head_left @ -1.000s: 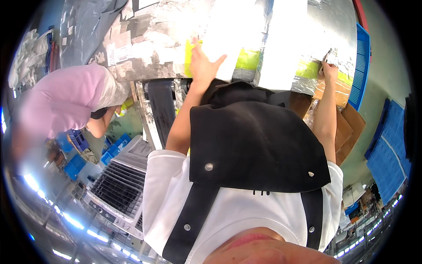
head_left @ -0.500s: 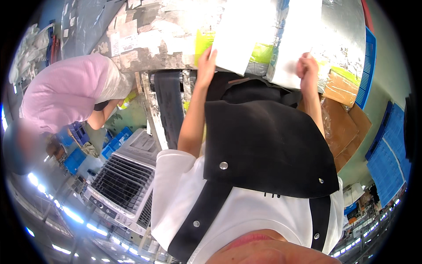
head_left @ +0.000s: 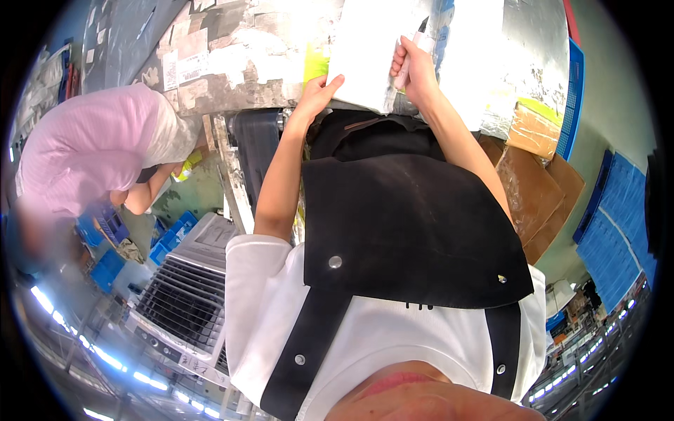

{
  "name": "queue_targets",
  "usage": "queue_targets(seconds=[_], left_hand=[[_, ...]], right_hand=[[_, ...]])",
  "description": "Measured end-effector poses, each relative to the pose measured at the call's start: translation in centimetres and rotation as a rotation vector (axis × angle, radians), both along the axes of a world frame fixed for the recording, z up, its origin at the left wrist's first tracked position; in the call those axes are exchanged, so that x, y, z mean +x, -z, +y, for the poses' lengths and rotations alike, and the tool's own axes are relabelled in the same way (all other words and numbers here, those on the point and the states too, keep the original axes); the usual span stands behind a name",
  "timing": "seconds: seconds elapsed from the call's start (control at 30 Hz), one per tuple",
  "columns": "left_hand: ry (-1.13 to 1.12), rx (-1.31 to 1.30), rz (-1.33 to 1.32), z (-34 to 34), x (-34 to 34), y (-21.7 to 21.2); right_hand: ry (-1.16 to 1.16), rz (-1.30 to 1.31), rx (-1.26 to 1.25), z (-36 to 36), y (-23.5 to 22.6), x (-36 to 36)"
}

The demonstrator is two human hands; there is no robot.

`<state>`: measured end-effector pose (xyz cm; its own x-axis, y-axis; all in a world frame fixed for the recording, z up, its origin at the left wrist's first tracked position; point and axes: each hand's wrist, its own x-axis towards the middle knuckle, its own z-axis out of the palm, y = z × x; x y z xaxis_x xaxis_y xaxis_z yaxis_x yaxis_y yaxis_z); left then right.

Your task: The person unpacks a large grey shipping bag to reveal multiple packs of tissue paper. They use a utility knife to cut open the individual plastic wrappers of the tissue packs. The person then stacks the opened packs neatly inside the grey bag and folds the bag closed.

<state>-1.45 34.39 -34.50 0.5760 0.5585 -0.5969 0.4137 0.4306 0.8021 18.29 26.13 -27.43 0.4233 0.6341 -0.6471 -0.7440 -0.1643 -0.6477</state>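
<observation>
A white panel (head_left: 361,67) lies flat on the taped worktable, close in front of me. My left hand (head_left: 318,97) is at its near left edge, thumb on the edge and fingers partly curled beside it. My right hand (head_left: 418,68) is closed around a utility knife (head_left: 403,76) with a pale handle; its dark pointed tip sticks out past the fist, away from me. That hand is over the panel's right side. A second white panel (head_left: 474,56) lies farther right. Yellow-green tape (head_left: 316,62) shows on the table beside my left hand.
At left a person in a pink top (head_left: 91,147) bends forward by the table. An air cooler (head_left: 184,295) stands behind on the left. Cardboard sheets (head_left: 537,200) lean at the table's right, near a blue crate (head_left: 574,98). A dark belt or roller (head_left: 257,151) sits below the table edge.
My right hand has moved left from the right-hand panel to the nearer one, and the knife in it now shows clearly. The left hand stays by the panel's edge. The view has shifted slightly.
</observation>
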Motion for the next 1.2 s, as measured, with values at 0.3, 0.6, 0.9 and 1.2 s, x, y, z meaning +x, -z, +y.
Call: queue_targets(seconds=[0.3, 0.6, 0.9, 1.2], left_hand=[[0.467, 0.165, 0.384, 0.5, -0.6, 0.7], [-0.001, 0.38, 0.096, -0.4, 0.4, -4.3], [0.119, 0.473, -0.03, -2.5, 4.3, -3.9], [0.127, 0.459, -0.069, -2.5, 4.8, -4.0]], right_hand=[[-0.433, -0.201, 0.025, 2.6, -2.2, -1.3], [-0.715, -0.821, -0.304, -3.7, -4.1, 0.9], [-0.691, -1.335, -0.416, -6.4, -5.9, -1.9], [-0.748, -1.621, -0.34, -3.1, -7.3, -1.3]])
